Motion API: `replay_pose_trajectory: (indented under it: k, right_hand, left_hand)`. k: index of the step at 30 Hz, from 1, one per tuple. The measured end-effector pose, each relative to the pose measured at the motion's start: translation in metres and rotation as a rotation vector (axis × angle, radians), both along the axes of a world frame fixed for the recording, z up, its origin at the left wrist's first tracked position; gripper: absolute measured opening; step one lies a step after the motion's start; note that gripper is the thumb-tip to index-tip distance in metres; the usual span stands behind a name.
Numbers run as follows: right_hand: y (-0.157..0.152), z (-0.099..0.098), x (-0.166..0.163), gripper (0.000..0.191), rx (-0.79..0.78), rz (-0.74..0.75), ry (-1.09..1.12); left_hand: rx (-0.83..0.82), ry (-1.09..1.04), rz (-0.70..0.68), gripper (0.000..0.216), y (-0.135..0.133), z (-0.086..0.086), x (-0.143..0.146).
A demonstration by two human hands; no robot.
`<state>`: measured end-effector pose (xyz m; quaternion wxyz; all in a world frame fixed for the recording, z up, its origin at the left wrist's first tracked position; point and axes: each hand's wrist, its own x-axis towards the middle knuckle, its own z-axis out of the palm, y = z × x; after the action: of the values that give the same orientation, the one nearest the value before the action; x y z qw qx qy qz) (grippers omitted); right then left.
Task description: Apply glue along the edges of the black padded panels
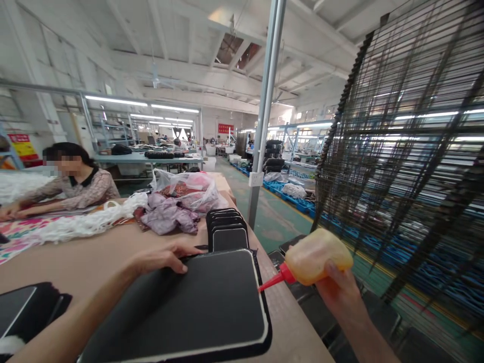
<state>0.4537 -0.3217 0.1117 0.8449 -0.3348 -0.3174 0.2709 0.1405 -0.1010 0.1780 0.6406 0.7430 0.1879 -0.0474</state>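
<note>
A large black flat panel [196, 307] with a pale line along its border lies on the brown worktable [94, 252] in front of me. My left hand [164, 257] rests on the panel's far left edge, fingers curled over it and pressing it down. My right hand [340, 292] is wrapped round a yellow squeeze bottle [317, 254] held on its side. The bottle's red nozzle [273, 280] points left and touches the panel's right edge.
A row of smaller black panels [227, 227] stands just beyond the big one. Purple fabric and a plastic bag [181, 201] lie behind, with white cord [86, 222]. A seated person [75, 184] works at the far left. A dark wire rack [408, 151] stands right, and a metal pole [266, 101].
</note>
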Motion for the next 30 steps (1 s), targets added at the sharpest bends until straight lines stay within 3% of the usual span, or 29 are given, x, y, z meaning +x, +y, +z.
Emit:
replay_pose_trajectory:
  k: [16, 23, 30]
  right_hand:
    - [-0.013, 0.005, -0.009, 0.054, -0.071, 0.048, 0.004]
    - [-0.006, 0.011, -0.01, 0.049, 0.006, 0.071, -0.021]
    - [-0.011, 0.003, -0.011, 0.05, -0.037, 0.06, -0.039]
  left_hand:
    - [-0.026, -0.026, 0.121, 0.058, 0.012, -0.026, -0.016]
    - [-0.028, -0.028, 0.079, 0.057, 0.007, -0.019, -0.012]
    - [-0.02, -0.036, 0.083, 0.059, 0.012, -0.022, -0.014]
